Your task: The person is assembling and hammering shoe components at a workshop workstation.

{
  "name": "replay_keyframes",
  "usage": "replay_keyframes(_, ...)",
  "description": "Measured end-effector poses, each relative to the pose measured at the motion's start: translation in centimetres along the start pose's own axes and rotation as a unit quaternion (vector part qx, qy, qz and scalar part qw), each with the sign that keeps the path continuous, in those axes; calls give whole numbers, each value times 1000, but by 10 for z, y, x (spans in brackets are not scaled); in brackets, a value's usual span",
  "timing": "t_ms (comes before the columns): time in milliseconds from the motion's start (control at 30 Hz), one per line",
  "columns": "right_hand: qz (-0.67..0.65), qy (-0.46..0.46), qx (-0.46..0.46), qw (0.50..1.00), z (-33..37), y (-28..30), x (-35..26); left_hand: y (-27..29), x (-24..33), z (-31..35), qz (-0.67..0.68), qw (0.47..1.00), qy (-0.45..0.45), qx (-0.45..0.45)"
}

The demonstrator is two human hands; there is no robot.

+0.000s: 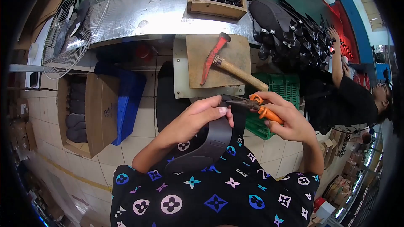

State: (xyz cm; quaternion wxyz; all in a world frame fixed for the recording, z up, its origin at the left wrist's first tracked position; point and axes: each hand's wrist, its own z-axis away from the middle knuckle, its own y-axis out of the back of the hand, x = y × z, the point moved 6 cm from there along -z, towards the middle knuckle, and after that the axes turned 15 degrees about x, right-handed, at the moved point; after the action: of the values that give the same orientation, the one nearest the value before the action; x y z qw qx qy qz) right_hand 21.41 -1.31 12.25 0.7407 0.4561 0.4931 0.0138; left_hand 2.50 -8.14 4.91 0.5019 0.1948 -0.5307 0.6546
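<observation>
My left hand [204,113] is closed round one end of a dark grey, curved, sole-shaped piece [212,143], which hangs down in front of my patterned shirt. My right hand [286,117] grips pliers [269,111] with orange handles. The pliers' jaws reach leftward to the piece's upper end, beside my left fingertips; what exactly they bite on is hard to make out. Beyond my hands, a hammer [216,59] with a red head and wooden handle lies on a brown board [198,71] over a pale metal plate [181,88].
A wooden box [216,8] of small black parts stands on the metal-topped bench [139,12]. Dark sole-shaped pieces [290,29] pile up at right, near another person [345,84]. A wire fan guard [80,25], cardboard box [101,105], blue crate [132,105] and green crate [286,88] surround me.
</observation>
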Motion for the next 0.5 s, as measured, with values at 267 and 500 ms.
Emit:
replay_keyframes(267, -47, -34, -1, 998, 5, -1, 4, -2, -6, -2, 0, 1000, -11, -20)
replay_keyframes(500, -42, -29, -11, 999, 10, -4, 8, -1, -4, -2, -12, 1000, -9, -15)
